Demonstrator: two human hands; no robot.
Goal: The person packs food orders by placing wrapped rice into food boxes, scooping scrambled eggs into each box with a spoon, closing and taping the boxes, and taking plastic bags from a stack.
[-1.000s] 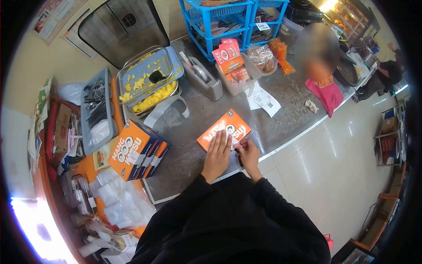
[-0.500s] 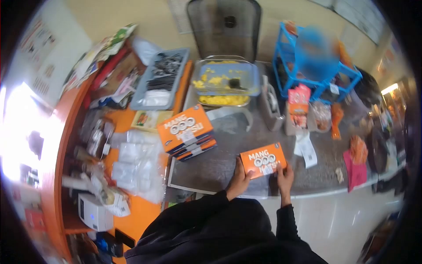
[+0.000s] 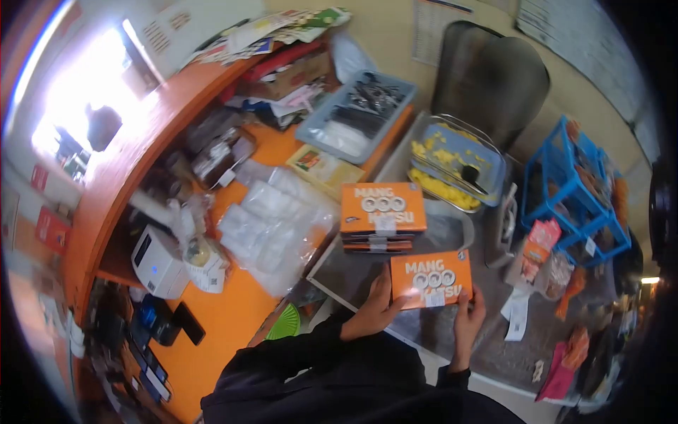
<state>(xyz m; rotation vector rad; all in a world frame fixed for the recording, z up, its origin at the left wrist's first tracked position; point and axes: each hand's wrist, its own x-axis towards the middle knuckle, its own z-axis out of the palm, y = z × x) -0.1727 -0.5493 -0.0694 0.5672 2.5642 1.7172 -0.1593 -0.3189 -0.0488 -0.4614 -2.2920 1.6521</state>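
Note:
Between my two hands is an orange food box (image 3: 431, 278) printed "MANG KATSU", held in front of me above the dark tabletop. My left hand (image 3: 378, 309) grips its left side, thumb at the lower front. At its lower right corner, my right hand (image 3: 469, 319) closes on it with thumb and fingers. Just behind and to the left stands a stack of like orange boxes (image 3: 383, 207). Part of the dark table (image 3: 487, 353) shows to the right of my hands.
On the orange counter (image 3: 233, 332) lie clear plastic bags (image 3: 272, 226), a white printer (image 3: 159, 263) and a phone (image 3: 188, 324). Beyond the stack are a grey cutlery tray (image 3: 307, 132) and a glass dish of yellow food (image 3: 441, 187). A blue rack (image 3: 565, 173) stands at the right.
My view has turned to the left, so the surroundings appear shifted rightward. The held box is now closer to the stack, with both hands still on it.

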